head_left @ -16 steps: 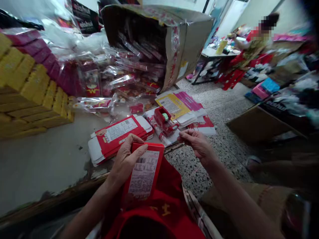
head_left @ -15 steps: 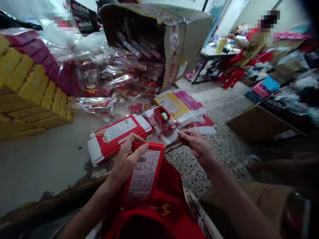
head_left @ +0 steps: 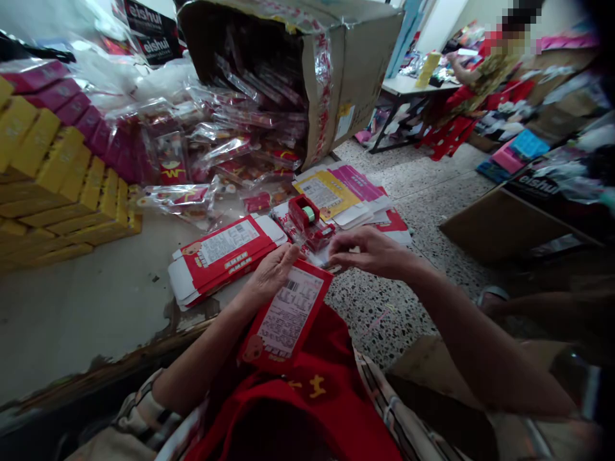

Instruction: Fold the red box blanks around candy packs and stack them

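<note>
My left hand is closed on the upper left edge of a red box with a printed white label facing up. The box rests tilted over my red apron. Just off the box's upper right corner, my right hand is pinched, thumb against fingers. Whatever lies between those fingertips is too small to make out. Beyond my hands stands a red tape dispenser with a pale green roll. Flat red cartons with white flaps lie stacked to the left.
Yellow boxes and pink boxes are stacked at the left. Clear-wrapped packs spill from a tipped cardboard carton. Yellow and purple flat cartons lie past the dispenser. A person works at a table behind.
My right hand has moved left and closer to the box, turning palm downward. My left hand has shifted along the box's edge, and the box has moved slightly right.
</note>
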The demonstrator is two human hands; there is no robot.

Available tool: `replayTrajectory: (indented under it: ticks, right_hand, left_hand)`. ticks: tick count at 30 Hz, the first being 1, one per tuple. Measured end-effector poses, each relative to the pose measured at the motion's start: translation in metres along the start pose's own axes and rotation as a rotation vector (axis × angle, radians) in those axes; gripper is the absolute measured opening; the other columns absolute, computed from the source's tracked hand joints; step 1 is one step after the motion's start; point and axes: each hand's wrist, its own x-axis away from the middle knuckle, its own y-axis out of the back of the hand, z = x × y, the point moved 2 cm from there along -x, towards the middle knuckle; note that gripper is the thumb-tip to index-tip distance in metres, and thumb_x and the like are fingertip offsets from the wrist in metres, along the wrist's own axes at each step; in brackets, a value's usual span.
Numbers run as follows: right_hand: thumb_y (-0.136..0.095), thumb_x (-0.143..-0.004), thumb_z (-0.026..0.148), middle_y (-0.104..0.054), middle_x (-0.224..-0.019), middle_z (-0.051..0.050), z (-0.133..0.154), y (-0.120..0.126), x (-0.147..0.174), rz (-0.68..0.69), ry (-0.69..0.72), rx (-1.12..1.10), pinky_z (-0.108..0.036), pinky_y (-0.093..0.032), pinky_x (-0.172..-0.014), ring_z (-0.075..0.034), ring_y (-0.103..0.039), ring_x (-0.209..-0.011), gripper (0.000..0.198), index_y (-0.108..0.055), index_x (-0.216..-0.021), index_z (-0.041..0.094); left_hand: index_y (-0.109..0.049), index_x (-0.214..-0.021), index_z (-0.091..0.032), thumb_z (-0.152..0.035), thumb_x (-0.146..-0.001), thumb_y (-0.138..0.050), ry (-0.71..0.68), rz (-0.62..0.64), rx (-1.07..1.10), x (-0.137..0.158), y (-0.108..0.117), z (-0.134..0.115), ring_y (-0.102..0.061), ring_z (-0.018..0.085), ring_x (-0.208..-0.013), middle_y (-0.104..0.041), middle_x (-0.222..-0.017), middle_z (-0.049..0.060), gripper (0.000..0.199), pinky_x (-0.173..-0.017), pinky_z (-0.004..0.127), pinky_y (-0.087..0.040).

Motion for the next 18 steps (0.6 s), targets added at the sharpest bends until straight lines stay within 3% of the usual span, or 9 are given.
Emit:
replayTrajectory:
  ticks: [2, 4, 8, 10, 12, 15, 16, 18]
  right_hand:
    - [-0.070, -0.087, 0.021, -0.069, -0.072, 0.001, 0.030, 0.001, -0.011, 0.125, 0.069, 0.186, -0.026, -0.037, -0.062, -0.012, -0.057, -0.065, 0.008, -0.072, -0.080, 0.017]
    - [-0.070, -0.083, 0.010, -0.063, -0.064, 0.003, 0.051, -0.002, -0.024, 0.207, 0.095, 0.376, -0.027, -0.032, -0.059, -0.010, -0.050, -0.059, 0.013, -0.071, -0.072, 0.017]
    - [-0.070, -0.078, 0.004, -0.055, -0.056, 0.004, 0.065, -0.013, -0.040, 0.255, 0.098, 0.546, -0.028, -0.026, -0.056, -0.009, -0.043, -0.055, 0.023, -0.064, -0.061, 0.017]
    - [-0.074, -0.078, 0.008, -0.057, -0.058, 0.004, 0.062, -0.016, -0.040, 0.254, 0.062, 0.480, -0.027, -0.027, -0.054, -0.009, -0.046, -0.055, 0.018, -0.066, -0.066, 0.018]
    - [-0.084, -0.075, 0.020, -0.057, -0.058, 0.006, 0.055, -0.022, -0.039, 0.228, 0.000, 0.274, -0.025, -0.028, -0.050, -0.010, -0.047, -0.053, 0.017, -0.069, -0.083, 0.020]
    - [-0.094, -0.064, 0.042, -0.055, -0.058, 0.009, 0.041, -0.046, -0.044, 0.237, -0.033, -0.117, -0.024, -0.030, -0.044, -0.012, -0.047, -0.049, 0.057, -0.063, -0.109, 0.023]
    - [-0.092, -0.066, 0.046, -0.056, -0.058, 0.008, 0.037, -0.057, -0.050, 0.239, -0.017, -0.185, -0.024, -0.032, -0.044, -0.013, -0.047, -0.048, 0.056, -0.062, -0.108, 0.024]
    - [-0.081, -0.078, 0.048, -0.059, -0.062, 0.005, 0.031, -0.081, -0.070, 0.178, 0.027, -0.199, -0.027, -0.038, -0.048, -0.015, -0.051, -0.052, 0.036, -0.063, -0.096, 0.023]
  left_hand:
    - [-0.060, -0.093, -0.018, -0.073, -0.094, -0.045, -0.047, 0.016, 0.011, 0.001, -0.003, -0.002, -0.046, 0.012, -0.056, -0.052, -0.066, -0.004, 0.057, -0.052, 0.024, -0.035]
    - [-0.060, -0.093, -0.018, -0.069, -0.090, -0.059, -0.087, 0.037, 0.029, 0.002, -0.003, -0.004, -0.047, 0.011, -0.058, -0.056, -0.069, -0.004, 0.051, -0.054, 0.023, -0.035]
    - [-0.060, -0.099, -0.018, -0.049, -0.072, -0.088, -0.121, 0.083, 0.095, 0.010, 0.000, -0.003, -0.059, 0.012, -0.070, -0.068, -0.086, -0.001, 0.050, -0.064, 0.023, -0.044]
    - [-0.060, -0.098, -0.017, -0.044, -0.067, -0.092, -0.127, 0.082, 0.091, 0.017, 0.003, -0.003, -0.060, 0.012, -0.071, -0.068, -0.087, 0.000, 0.052, -0.065, 0.024, -0.046]
    - [-0.060, -0.097, -0.017, -0.041, -0.065, -0.094, -0.125, 0.113, 0.103, 0.028, 0.007, -0.006, -0.058, 0.012, -0.068, -0.066, -0.084, -0.001, 0.053, -0.063, 0.023, -0.045]
    - [-0.060, -0.101, -0.017, -0.038, -0.064, -0.095, -0.177, 0.155, 0.159, 0.056, 0.027, -0.015, -0.058, 0.012, -0.072, -0.065, -0.093, 0.001, 0.055, -0.066, 0.023, -0.048]
    - [-0.061, -0.103, -0.018, -0.036, -0.065, -0.095, -0.199, 0.140, 0.167, 0.069, 0.040, -0.019, -0.059, 0.012, -0.075, -0.066, -0.097, 0.002, 0.054, -0.068, 0.023, -0.049]
    - [-0.063, -0.109, -0.020, -0.036, -0.067, -0.094, -0.224, 0.072, 0.176, 0.103, 0.076, -0.029, -0.062, 0.014, -0.077, -0.067, -0.099, 0.003, 0.055, -0.068, 0.023, -0.051]
